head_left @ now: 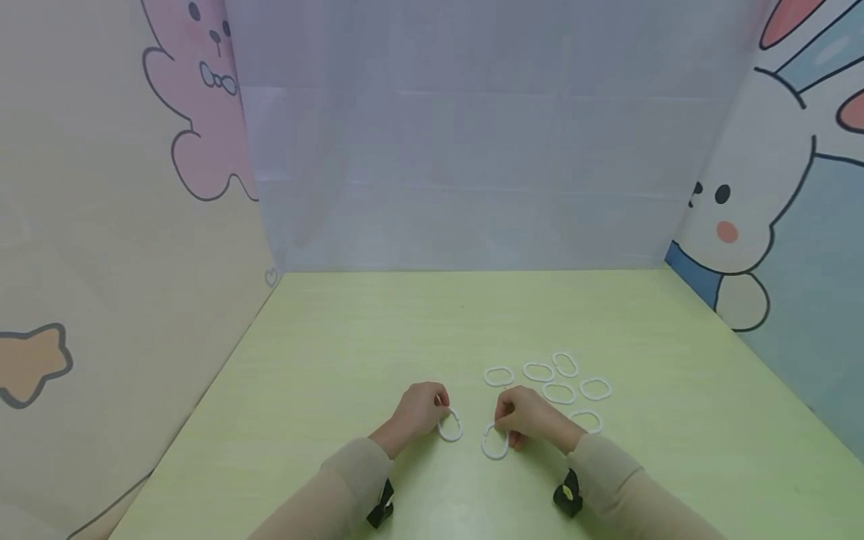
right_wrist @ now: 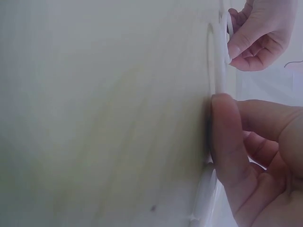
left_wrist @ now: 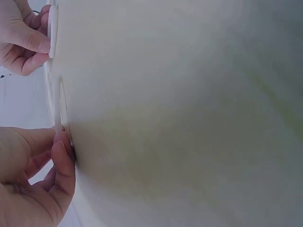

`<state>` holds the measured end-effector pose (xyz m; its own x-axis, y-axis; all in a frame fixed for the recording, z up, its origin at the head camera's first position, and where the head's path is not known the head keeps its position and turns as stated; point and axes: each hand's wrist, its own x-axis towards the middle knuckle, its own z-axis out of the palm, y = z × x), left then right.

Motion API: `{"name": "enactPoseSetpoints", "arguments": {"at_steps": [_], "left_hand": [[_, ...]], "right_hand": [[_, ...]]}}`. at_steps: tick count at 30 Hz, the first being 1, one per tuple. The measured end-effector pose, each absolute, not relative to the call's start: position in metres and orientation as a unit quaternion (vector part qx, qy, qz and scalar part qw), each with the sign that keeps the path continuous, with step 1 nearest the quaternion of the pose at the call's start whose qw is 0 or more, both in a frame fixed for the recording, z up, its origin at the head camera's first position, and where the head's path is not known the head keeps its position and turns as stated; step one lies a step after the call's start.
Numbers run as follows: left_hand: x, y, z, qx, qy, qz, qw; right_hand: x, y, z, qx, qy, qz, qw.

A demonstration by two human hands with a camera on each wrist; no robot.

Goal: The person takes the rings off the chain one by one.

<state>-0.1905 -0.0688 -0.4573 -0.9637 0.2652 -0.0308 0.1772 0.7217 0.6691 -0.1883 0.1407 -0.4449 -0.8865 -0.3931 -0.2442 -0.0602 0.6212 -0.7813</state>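
My left hand (head_left: 418, 409) pinches a white oval ring (head_left: 451, 439) between thumb and fingers, low over the pale green table. To its right, my right hand (head_left: 533, 412) pinches a second white oval ring (head_left: 496, 458) by its upper right side. A gap separates the two rings. Seen edge-on in the left wrist view, the left ring (left_wrist: 57, 111) is tilted close to the tabletop. In the right wrist view, fingertips cover part of the right ring (right_wrist: 219, 61).
Several more white oval rings (head_left: 559, 403) lie loose behind and beside the right hand; its forearm partly covers one ring (head_left: 590, 412). The table (head_left: 378, 322) is bounded by a pale curtain (head_left: 466, 150) at the back and cartoon-printed walls at both sides.
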Motion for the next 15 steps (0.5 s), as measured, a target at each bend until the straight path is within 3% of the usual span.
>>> {"name": "enactPoseSetpoints", "arguments": {"at_steps": [15], "left_hand": [[-0.1899, -0.0686, -0.4615, 0.121, 0.923, 0.359, 0.063]], "right_hand": [[-0.1860, 0.1420, -0.4445, -0.136, 0.876, -0.416, 0.204]]}}
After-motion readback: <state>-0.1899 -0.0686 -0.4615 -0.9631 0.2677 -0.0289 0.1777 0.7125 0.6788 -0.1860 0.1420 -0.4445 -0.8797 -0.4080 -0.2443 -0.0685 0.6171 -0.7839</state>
